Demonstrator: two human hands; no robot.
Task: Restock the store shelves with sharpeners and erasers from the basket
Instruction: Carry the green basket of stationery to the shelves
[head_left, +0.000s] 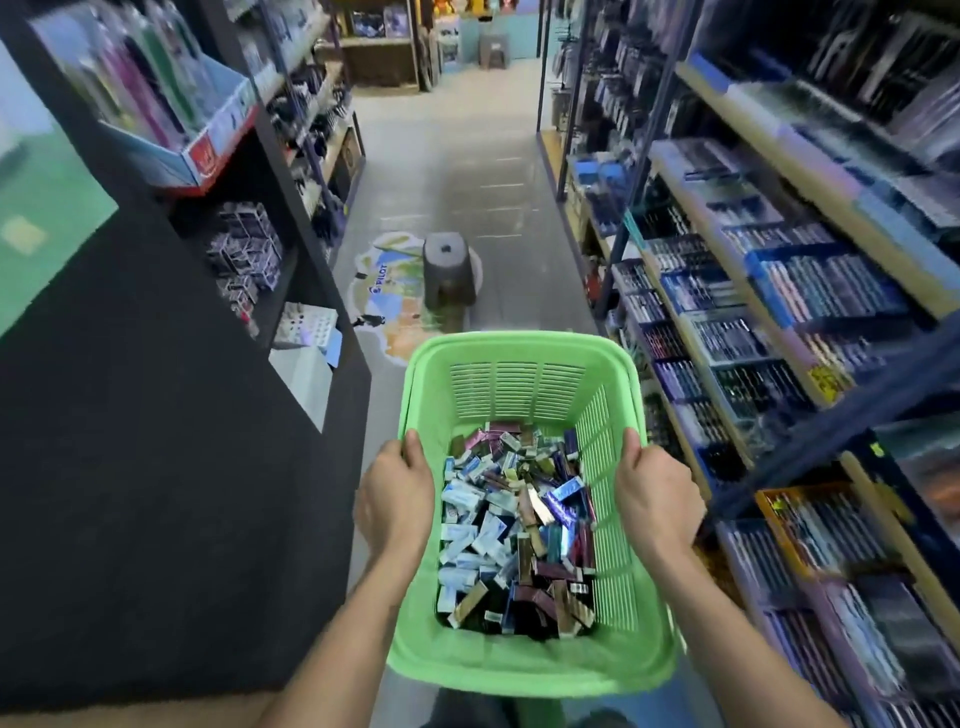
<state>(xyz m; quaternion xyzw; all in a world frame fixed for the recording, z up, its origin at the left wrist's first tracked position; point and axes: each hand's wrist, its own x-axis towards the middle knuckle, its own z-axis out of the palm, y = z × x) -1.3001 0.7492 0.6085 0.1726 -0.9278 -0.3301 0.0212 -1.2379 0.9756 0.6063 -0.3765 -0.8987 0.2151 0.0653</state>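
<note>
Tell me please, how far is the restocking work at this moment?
Done: nothing visibly shelved from the green basket; it holds a heap of small boxes. In hand: left hand and right hand grip its side rims, carrying it in the aisle toward a grey stool. Left: all the shelving.

Left grip (396, 493) and right grip (655, 491) curled, thumbs up.

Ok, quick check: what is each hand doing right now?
Left hand: grips the left rim of the green basket.
Right hand: grips the basket's right rim.
</note>
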